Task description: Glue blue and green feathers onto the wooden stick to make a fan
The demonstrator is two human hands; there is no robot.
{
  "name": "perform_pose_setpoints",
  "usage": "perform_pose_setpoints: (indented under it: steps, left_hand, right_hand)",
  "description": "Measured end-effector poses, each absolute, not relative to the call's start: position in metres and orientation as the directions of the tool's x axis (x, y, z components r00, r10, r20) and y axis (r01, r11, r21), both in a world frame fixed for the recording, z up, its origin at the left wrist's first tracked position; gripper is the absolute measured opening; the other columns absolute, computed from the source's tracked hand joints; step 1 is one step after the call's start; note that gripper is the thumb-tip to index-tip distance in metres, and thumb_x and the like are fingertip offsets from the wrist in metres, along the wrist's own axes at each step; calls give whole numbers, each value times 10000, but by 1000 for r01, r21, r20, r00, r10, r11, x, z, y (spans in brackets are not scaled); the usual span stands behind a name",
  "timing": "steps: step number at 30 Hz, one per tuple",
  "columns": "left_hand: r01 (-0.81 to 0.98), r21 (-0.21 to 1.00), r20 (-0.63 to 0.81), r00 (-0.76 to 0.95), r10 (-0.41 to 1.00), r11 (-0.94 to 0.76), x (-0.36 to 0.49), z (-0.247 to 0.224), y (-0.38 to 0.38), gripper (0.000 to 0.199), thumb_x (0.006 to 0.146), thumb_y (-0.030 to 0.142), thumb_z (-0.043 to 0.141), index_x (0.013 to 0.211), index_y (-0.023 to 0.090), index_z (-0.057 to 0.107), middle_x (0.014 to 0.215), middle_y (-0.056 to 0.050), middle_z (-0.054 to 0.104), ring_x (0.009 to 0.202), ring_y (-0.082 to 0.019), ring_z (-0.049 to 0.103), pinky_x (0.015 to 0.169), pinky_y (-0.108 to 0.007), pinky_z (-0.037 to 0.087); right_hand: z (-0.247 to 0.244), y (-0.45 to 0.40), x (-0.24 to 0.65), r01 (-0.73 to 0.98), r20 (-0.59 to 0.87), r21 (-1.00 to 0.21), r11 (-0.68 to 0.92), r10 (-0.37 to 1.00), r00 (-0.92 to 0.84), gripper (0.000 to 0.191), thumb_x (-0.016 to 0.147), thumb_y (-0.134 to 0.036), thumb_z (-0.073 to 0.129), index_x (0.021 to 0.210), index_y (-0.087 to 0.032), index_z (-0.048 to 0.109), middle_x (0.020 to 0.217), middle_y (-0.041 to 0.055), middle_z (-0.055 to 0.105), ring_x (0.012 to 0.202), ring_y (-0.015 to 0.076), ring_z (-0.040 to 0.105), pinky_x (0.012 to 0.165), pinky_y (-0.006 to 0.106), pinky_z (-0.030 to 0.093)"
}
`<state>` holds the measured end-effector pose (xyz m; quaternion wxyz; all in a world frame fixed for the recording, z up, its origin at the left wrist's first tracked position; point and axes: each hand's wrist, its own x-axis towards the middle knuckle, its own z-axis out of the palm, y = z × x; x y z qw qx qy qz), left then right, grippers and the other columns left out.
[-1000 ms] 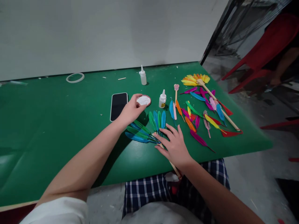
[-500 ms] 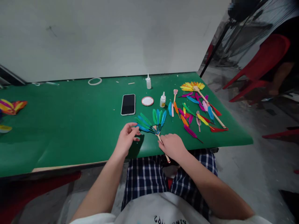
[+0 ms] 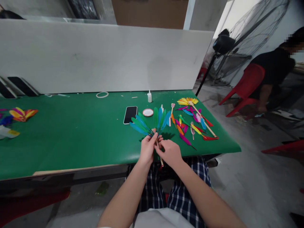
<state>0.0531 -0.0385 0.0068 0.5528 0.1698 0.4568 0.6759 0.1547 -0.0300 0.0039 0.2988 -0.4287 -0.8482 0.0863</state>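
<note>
A feather fan (image 3: 155, 121) with blue and green feathers on a pale wooden handle is raised above the table's front edge. My left hand (image 3: 148, 146) pinches it where the quills meet the handle. Just below, my right hand (image 3: 169, 150) is closed round the handle, whose lower end sticks out underneath. The fan partly covers a small white glue bottle (image 3: 162, 107). Behind it are a round white lid-like disc (image 3: 148, 112) and a phone (image 3: 130, 115). To the right lie loose coloured feathers (image 3: 187, 126) and a yellow feather fan (image 3: 188, 101).
The green tabletop (image 3: 78, 133) meets a white panel (image 3: 118, 60) at the back. A second glue bottle (image 3: 149, 96) stands near it. At left are more bright feathers (image 3: 22, 114) and a clear ring (image 3: 102, 94). A person in black (image 3: 270, 69) sits on a red chair (image 3: 247, 85) to the right.
The fan has been lifted off the table and stands more upright. My left hand has moved right, from the feather tips to the quill base. The head view has tilted up.
</note>
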Motion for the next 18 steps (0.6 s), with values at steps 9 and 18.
perform_pose_setpoints:
  steps: [9, 18]
  left_hand:
    - [-570, 822, -223, -324, 919, -2, 67, 1, -44, 271, 618, 301, 696, 808, 125, 616, 716, -35, 658, 580, -106, 607, 509, -192, 477]
    - [-559, 829, -213, -326, 921, -6, 71, -8, -46, 280, 624, 293, 695, 813, 104, 612, 666, -37, 643, 569, -106, 596, 517, -187, 463]
  right_hand:
    - [4, -3, 157, -92, 29, -996, 13, 985, -170, 301, 686, -452, 554, 754, -159, 532, 642, -21, 553, 563, 85, 526, 526, 212, 437]
    - [1, -9, 148, -224, -16, -974, -46, 991, -134, 249, 645, -375, 623, 712, -142, 562, 584, -33, 553, 452, 45, 462, 405, 166, 385]
